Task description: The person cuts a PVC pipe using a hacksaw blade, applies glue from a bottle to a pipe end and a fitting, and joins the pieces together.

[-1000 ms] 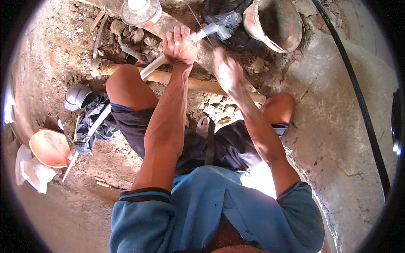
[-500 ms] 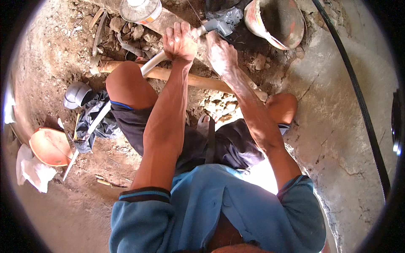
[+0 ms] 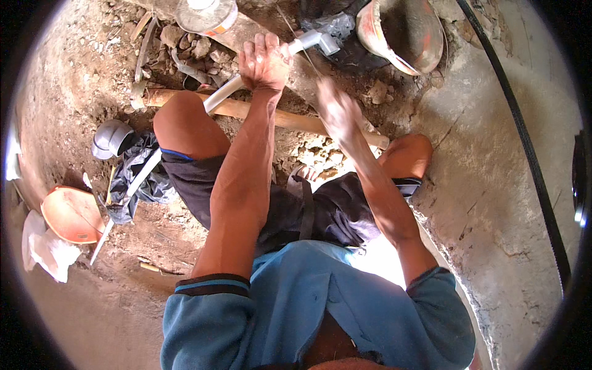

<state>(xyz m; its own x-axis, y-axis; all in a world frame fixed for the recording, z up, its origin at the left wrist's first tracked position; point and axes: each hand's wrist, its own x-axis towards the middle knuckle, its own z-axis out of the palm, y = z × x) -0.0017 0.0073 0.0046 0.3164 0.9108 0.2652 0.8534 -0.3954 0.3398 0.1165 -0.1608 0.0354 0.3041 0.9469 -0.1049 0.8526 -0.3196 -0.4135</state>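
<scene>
Head view is showing a person crouching over a dirt trench, knees spread, with the left hand (image 3: 265, 61) wrapping closed around a white plastic pipe (image 3: 225, 92) near its upper end. That pipe is running from under the left knee up toward a white elbow fitting (image 3: 317, 40), which is already sitting on the pipe's end. The right hand (image 3: 338, 114) is hanging in the air just below and right of the fitting, touching nothing; it is blurring, so whether its fingers are spread or curled cannot be told. Judging by this, the fitting is on but the joint is likely not finished. A wooden handle (image 3: 290, 118) is lying across the trench beneath the arms. An orange bucket (image 3: 404, 31) is standing beside the fitting, partly cut off by the frame, its contents dark and unreadable.
</scene>
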